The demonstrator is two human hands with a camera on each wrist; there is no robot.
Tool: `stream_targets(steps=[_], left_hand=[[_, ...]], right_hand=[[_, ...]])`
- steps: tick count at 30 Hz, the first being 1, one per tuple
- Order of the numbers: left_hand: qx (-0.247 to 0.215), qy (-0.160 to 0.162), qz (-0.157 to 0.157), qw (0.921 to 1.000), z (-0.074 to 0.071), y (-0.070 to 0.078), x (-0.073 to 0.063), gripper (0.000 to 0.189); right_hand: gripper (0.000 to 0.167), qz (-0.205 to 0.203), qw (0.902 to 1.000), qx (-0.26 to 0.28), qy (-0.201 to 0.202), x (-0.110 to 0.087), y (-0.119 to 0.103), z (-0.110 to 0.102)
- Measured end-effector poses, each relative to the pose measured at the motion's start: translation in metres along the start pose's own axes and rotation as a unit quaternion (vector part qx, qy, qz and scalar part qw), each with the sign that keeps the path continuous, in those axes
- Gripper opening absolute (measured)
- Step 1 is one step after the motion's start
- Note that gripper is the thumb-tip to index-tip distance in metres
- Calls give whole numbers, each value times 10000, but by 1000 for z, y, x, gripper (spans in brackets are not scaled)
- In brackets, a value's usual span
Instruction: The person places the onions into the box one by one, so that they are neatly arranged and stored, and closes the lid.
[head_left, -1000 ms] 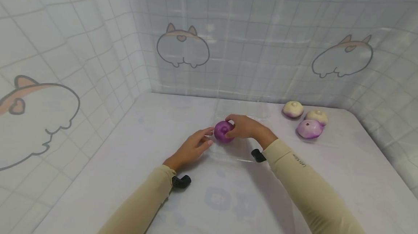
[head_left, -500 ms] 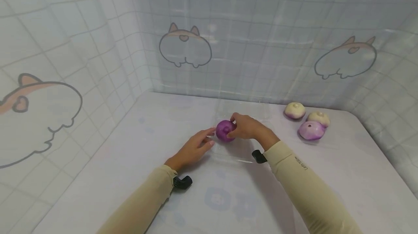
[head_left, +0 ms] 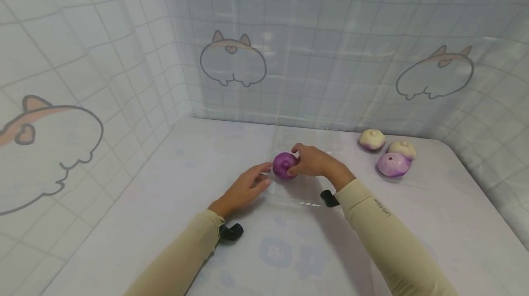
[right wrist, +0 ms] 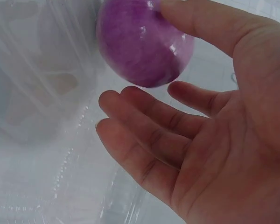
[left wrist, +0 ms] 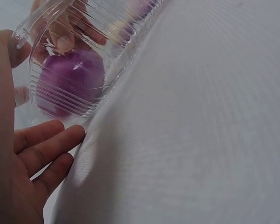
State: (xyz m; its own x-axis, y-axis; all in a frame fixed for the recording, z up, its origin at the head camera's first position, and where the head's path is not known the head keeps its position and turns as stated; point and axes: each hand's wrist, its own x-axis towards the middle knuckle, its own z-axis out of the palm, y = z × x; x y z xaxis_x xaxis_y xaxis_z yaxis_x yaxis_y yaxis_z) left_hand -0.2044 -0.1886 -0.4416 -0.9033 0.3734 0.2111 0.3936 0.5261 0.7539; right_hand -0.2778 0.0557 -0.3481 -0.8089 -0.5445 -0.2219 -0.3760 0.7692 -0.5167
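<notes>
A purple onion (head_left: 283,166) sits in the clear plastic lidded box (head_left: 306,203), whose lid stands open toward the back wall. My right hand (head_left: 312,160) reaches over the box and holds the onion between thumb and index finger. In the right wrist view the thumb rests on the onion (right wrist: 140,44), while the other fingers (right wrist: 135,154) curl below, apart from it. My left hand (head_left: 244,189) lies at the box's left side with fingers spread. Through the ribbed wall of the box (left wrist: 65,95) in the left wrist view, the onion shows behind the plastic.
At the back right of the white table (head_left: 173,241) lie a cream-and-purple onion (head_left: 372,140), another cream onion (head_left: 402,149) and a pale purple one (head_left: 392,164) touching it. A white gridded curtain (head_left: 306,57) borders the table's back and sides.
The view shifts slightly with the head. Both hands, the onion and the box keep nearly the same places relative to each other.
</notes>
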Motion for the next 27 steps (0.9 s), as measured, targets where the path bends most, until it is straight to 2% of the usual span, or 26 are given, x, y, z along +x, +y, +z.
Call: stream_targets(steps=[7, 14, 27], left_hand=[[7, 25, 28, 10000, 1, -2, -1, 52], [-30, 64, 201, 9998, 1, -1, 0, 51], [-39, 99, 245, 9996, 0, -2, 1, 50]], right_hand=[[74, -37, 9996, 268, -6, -9, 10, -6], [61, -43, 9986, 498, 152, -24, 21, -15], [53, -365, 9913, 1070, 667, -53, 36, -17]])
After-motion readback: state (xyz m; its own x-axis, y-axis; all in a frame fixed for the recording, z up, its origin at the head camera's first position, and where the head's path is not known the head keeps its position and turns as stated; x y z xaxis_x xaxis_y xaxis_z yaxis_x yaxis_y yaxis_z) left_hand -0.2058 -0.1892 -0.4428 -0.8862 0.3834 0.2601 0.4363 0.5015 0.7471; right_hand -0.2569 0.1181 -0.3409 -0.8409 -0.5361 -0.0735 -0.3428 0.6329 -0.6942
